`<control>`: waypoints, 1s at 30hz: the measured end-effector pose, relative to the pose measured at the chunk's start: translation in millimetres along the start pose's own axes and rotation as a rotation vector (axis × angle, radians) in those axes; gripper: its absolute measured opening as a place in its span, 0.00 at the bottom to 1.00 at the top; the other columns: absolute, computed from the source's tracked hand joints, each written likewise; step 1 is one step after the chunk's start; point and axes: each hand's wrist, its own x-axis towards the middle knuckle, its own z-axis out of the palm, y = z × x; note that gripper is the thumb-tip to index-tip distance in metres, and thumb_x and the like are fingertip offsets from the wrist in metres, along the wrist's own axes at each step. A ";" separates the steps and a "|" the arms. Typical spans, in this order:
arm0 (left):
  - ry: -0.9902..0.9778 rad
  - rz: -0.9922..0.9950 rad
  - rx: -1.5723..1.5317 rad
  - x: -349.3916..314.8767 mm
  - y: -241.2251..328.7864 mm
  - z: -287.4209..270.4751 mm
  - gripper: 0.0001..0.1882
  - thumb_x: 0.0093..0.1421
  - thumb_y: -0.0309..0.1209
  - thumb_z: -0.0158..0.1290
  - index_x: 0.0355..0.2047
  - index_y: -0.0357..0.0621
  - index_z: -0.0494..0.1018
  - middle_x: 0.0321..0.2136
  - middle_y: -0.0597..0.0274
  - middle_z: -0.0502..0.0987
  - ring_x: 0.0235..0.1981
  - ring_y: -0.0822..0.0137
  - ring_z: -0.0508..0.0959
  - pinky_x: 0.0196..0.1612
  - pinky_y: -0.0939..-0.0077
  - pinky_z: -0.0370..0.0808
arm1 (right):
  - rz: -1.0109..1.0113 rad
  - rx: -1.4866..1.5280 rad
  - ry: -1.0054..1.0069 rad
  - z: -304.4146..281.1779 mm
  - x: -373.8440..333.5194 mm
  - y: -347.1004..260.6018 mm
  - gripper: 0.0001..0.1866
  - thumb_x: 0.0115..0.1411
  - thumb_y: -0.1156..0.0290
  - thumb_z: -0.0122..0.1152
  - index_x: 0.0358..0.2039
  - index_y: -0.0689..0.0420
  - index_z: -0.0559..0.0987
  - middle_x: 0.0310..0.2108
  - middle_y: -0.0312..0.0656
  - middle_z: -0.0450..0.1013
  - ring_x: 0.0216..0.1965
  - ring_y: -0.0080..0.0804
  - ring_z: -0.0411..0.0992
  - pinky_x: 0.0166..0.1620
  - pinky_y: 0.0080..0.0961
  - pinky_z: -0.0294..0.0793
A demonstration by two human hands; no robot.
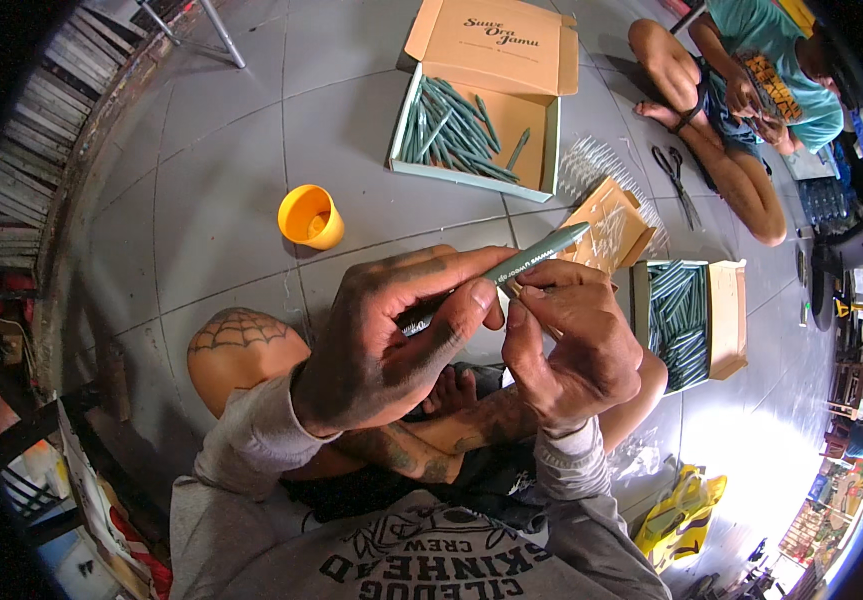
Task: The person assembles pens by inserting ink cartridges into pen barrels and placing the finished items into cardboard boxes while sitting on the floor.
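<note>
A dark green pen [541,250] with white print is held tilted in front of me, its tapered end pointing up and right. My left hand [391,340] is closed on its lower part, thumb and fingers gripping it. My right hand [581,345] is closed in a pinch right beside the pen's underside; a small pale bit shows at its fingertips, too small to name. Beyond my hands stands an open cardboard box [399,165] with many similar green pens [451,125] in it. To the right a second open box [729,320] is filled with more green pens [678,320].
A yellow cup [311,217] stands on the grey tiled floor. A small cardboard tray [633,235] with thin clear pieces lies beside a row of clear pieces [596,165]. Black scissors [676,180] lie near a seated person [801,90]. A yellow bag [683,515] is at lower right.
</note>
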 end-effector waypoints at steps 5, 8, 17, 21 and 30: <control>-0.010 0.012 -0.024 1.6 -1.9 0.2 0.19 0.72 0.30 0.47 0.57 0.30 0.73 0.48 0.53 0.80 0.49 0.73 0.77 0.54 0.76 0.72 | -0.020 -0.028 -0.019 -0.2 1.9 -0.4 0.14 0.42 0.91 0.70 0.31 0.66 0.81 0.28 0.47 0.79 0.32 0.41 0.80 0.36 0.30 0.78; -0.011 -0.011 -0.015 1.2 1.0 0.7 0.19 0.72 0.30 0.47 0.57 0.30 0.73 0.49 0.53 0.80 0.48 0.73 0.77 0.53 0.77 0.72 | -0.016 -0.035 -0.020 0.2 3.9 -1.6 0.14 0.41 0.91 0.70 0.31 0.66 0.81 0.27 0.46 0.79 0.32 0.40 0.80 0.36 0.29 0.77; 0.010 0.064 0.055 1.9 -4.5 2.0 0.18 0.71 0.29 0.47 0.56 0.30 0.74 0.47 0.54 0.81 0.45 0.75 0.76 0.49 0.79 0.72 | -0.015 -0.043 -0.051 -2.1 5.3 -2.1 0.14 0.41 0.90 0.70 0.31 0.65 0.82 0.27 0.46 0.78 0.32 0.41 0.79 0.37 0.30 0.77; -0.017 0.020 0.063 2.6 2.9 -0.4 0.18 0.71 0.29 0.47 0.56 0.30 0.74 0.47 0.54 0.81 0.45 0.74 0.77 0.50 0.78 0.72 | -0.002 -0.033 -0.072 -4.0 4.2 -0.5 0.14 0.41 0.89 0.71 0.31 0.65 0.82 0.27 0.45 0.78 0.33 0.42 0.79 0.38 0.31 0.77; 0.005 0.024 0.045 3.0 -3.2 2.3 0.19 0.72 0.31 0.47 0.56 0.30 0.74 0.47 0.54 0.81 0.47 0.73 0.77 0.52 0.77 0.72 | 0.007 -0.038 -0.081 -4.2 4.8 -0.8 0.13 0.41 0.89 0.71 0.30 0.65 0.82 0.27 0.45 0.78 0.33 0.43 0.79 0.38 0.31 0.77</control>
